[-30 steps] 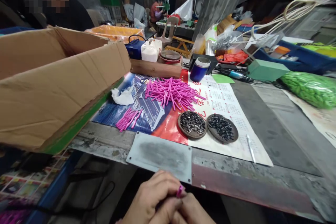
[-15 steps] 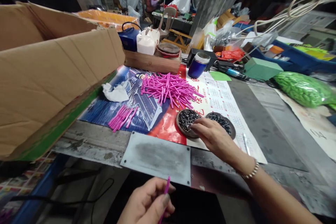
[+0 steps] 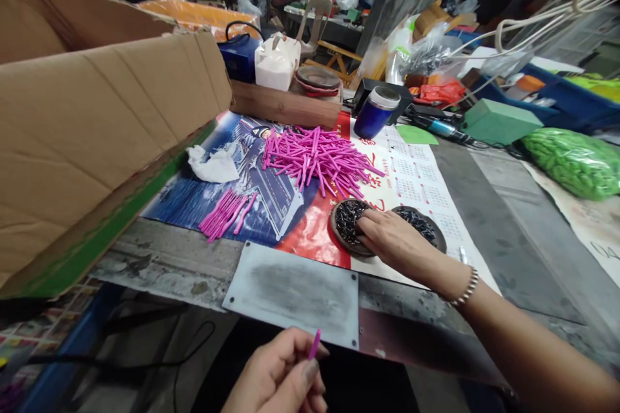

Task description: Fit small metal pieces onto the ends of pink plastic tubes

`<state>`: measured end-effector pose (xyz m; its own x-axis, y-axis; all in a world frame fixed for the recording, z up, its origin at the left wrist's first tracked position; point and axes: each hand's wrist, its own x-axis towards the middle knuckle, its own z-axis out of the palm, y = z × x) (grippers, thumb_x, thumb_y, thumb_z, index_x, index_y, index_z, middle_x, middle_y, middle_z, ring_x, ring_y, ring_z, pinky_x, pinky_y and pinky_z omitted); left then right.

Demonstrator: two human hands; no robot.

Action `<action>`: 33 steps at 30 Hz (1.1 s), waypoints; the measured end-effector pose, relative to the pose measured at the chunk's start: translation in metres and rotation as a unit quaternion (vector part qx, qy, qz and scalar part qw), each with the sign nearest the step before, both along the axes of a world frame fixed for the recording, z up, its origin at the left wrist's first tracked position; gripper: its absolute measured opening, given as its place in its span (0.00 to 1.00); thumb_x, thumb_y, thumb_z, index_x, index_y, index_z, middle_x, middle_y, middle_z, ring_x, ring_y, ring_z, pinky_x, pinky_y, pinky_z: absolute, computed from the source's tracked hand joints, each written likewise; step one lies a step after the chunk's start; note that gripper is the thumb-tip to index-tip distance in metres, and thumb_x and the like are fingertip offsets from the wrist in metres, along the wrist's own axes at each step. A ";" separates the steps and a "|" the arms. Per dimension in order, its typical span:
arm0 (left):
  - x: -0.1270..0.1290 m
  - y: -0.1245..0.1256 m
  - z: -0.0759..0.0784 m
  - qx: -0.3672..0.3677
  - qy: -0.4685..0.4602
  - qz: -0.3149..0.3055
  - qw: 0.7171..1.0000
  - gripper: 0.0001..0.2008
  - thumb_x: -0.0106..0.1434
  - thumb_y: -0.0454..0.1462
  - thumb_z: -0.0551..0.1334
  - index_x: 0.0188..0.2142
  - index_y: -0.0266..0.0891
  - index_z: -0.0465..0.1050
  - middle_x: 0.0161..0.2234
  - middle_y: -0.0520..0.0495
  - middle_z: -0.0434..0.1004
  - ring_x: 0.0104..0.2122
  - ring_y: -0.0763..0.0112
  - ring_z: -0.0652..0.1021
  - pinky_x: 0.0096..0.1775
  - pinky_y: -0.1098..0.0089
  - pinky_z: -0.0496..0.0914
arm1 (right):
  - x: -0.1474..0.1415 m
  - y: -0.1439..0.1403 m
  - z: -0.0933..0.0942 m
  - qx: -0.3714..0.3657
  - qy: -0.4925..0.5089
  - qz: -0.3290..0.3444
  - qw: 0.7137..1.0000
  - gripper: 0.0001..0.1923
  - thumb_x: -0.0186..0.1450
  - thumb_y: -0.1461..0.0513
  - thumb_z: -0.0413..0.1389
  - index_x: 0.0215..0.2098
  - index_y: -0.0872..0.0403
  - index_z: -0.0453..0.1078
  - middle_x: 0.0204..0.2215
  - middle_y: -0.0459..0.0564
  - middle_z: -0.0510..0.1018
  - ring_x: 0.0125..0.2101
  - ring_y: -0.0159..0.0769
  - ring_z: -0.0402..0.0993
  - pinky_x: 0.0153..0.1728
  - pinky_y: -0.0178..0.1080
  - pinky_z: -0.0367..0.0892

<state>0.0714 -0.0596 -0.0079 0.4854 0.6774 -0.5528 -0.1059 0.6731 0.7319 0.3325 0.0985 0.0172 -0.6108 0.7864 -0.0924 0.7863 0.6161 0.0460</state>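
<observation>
My left hand [image 3: 281, 374] is low at the front edge of the bench, pinching a single pink stick [image 3: 314, 343] that points up. My right hand [image 3: 394, 242] reaches out over the left of two round dishes [image 3: 341, 239], fingertips down in its small dark metal pieces; whether it grips any is hidden. The second dish [image 3: 426, 224] of dark pieces lies right behind the hand. A big heap of pink sticks [image 3: 314, 158] lies further back on the poster, and a small neat bunch of pink sticks [image 3: 225, 213] lies to the left.
A large open cardboard box [image 3: 97, 122] fills the left. A grey metal plate [image 3: 290, 293] lies at the bench's front edge. A crumpled white tissue [image 3: 210, 164], blue cup [image 3: 375, 115], green box [image 3: 498, 122] and bag of green pieces [image 3: 574, 161] stand around. A person works far back.
A second ago both hands were together at the front edge on the pink stick. My right hand has since reached out to the left dish and settled into the metal pieces; the left keeps the stick.
</observation>
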 end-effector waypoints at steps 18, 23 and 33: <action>0.004 -0.009 -0.011 -0.004 -0.039 0.041 0.998 0.25 0.61 0.57 0.68 0.41 0.38 0.75 0.31 0.49 0.76 0.26 0.77 0.74 0.29 0.77 0.67 | 0.018 -0.013 0.005 -0.021 0.121 -0.069 0.990 0.07 0.71 0.67 0.51 0.39 0.55 0.72 0.36 0.52 0.79 0.34 0.37 0.77 0.36 0.36 0.66; 0.006 -0.009 -0.014 0.021 -0.043 0.019 0.999 0.24 0.63 0.57 0.66 0.42 0.38 0.74 0.32 0.48 0.76 0.27 0.77 0.75 0.29 0.77 0.67 | 0.010 -0.010 0.004 -0.031 0.068 -0.034 0.997 0.09 0.70 0.69 0.51 0.39 0.56 0.73 0.39 0.54 0.78 0.38 0.39 0.75 0.38 0.38 0.62; 0.006 -0.007 -0.015 0.033 -0.029 0.023 0.999 0.24 0.64 0.57 0.65 0.39 0.37 0.74 0.31 0.47 0.76 0.26 0.76 0.74 0.28 0.77 0.65 | 0.008 0.002 0.006 -0.030 0.020 0.004 0.999 0.08 0.68 0.69 0.53 0.32 0.55 0.69 0.34 0.51 0.76 0.33 0.37 0.72 0.36 0.39 0.58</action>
<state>0.0773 -0.0671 -0.0232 0.4818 0.7342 -0.4784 -0.1791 0.6169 0.7664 0.3408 0.1010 0.0228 -0.6211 0.7753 -0.1149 0.7819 0.6230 -0.0225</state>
